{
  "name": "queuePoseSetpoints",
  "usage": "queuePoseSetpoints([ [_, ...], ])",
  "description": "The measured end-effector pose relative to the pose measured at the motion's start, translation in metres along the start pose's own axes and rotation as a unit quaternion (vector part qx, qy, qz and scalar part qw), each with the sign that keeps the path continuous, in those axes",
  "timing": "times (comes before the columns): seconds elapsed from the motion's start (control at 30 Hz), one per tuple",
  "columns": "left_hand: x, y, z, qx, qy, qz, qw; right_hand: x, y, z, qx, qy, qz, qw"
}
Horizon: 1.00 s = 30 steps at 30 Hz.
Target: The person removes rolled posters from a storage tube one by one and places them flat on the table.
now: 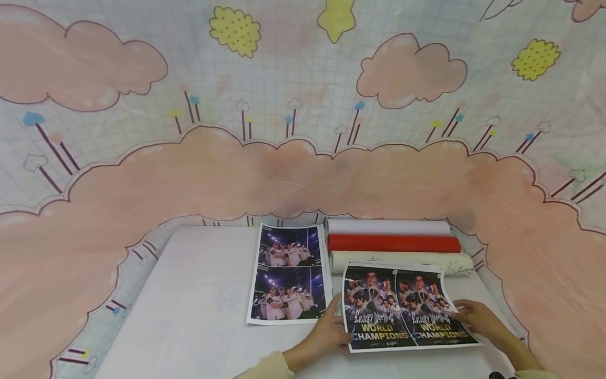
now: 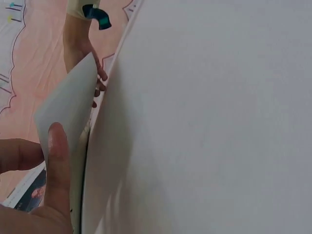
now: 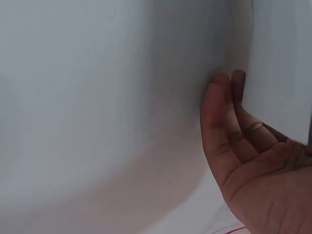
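Observation:
A glossy printed sheet (image 1: 379, 302) bears two matching dark posters lettered "World Champions". It is tilted up off the white tabletop (image 1: 199, 295), slightly bowed. My left hand (image 1: 325, 332) pinches its left edge; in the left wrist view the thumb (image 2: 57, 161) lies against the sheet's plain white back (image 2: 68, 105). At the right edge, my right hand (image 1: 483, 320) holds the sheet, and the right wrist view shows its fingers (image 3: 219, 117) bent at the border, partly hidden by the paper. Another printed sheet (image 1: 289, 292), with two group photos, lies to the left.
Behind the held sheet lie a white roll (image 1: 388, 227), a red roll (image 1: 393, 243) and a cream patterned roll (image 1: 402, 261), side by side. A cloth with pink clouds (image 1: 293, 179) hangs behind the table and surrounds its sides.

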<state>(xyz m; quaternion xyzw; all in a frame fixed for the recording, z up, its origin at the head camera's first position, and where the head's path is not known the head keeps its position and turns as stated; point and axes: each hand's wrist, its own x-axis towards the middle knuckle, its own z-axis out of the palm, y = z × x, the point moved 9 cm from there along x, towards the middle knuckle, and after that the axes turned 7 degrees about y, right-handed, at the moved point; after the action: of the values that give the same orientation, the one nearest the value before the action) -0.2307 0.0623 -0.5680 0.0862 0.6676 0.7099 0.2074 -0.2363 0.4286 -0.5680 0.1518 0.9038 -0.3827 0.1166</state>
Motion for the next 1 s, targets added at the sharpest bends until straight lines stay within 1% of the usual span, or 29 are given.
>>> queuePoseSetpoints([
  [0.13, 0.0, -0.008, 0.015, -0.003, 0.0, -0.029, 0.9996, 0.0, 0.009, -0.009, -0.037, 0.011, -0.012, 0.9992],
  [0.23, 0.002, -0.015, 0.024, -0.015, 0.004, -0.049, 0.9987, 0.001, 0.013, -0.016, -0.072, 0.022, -0.018, 0.997],
  [0.3, 0.004, -0.018, 0.029, -0.025, 0.006, -0.06, 0.9979, 0.001, 0.016, -0.021, -0.096, 0.028, -0.021, 0.9948],
  [0.4, 0.005, -0.022, 0.035, -0.04, 0.008, -0.075, 0.9963, 0.0, 0.02, -0.025, -0.12, 0.025, -0.025, 0.9921],
  [0.5, 0.005, -0.025, 0.041, -0.048, 0.006, -0.089, 0.9948, -0.001, 0.024, -0.029, -0.134, 0.023, -0.024, 0.9905],
  [0.57, 0.005, -0.027, 0.043, -0.05, 0.007, -0.093, 0.9944, -0.001, 0.027, -0.031, -0.138, 0.023, -0.018, 0.99],
  [0.7, 0.005, -0.031, 0.046, -0.035, 0.013, -0.097, 0.9946, -0.001, 0.031, -0.034, -0.145, 0.03, -0.016, 0.9889],
  [0.83, 0.003, -0.035, 0.046, -0.042, 0.01, -0.103, 0.9938, -0.004, 0.031, -0.036, -0.153, 0.033, -0.026, 0.9874],
  [0.9, 0.001, -0.035, 0.044, -0.054, 0.008, -0.101, 0.9934, -0.006, 0.03, -0.037, -0.153, 0.036, -0.031, 0.9872],
  [1.0, -0.003, -0.034, 0.035, -0.048, 0.01, -0.094, 0.9944, -0.009, 0.028, -0.039, -0.153, 0.04, -0.038, 0.9867],
])
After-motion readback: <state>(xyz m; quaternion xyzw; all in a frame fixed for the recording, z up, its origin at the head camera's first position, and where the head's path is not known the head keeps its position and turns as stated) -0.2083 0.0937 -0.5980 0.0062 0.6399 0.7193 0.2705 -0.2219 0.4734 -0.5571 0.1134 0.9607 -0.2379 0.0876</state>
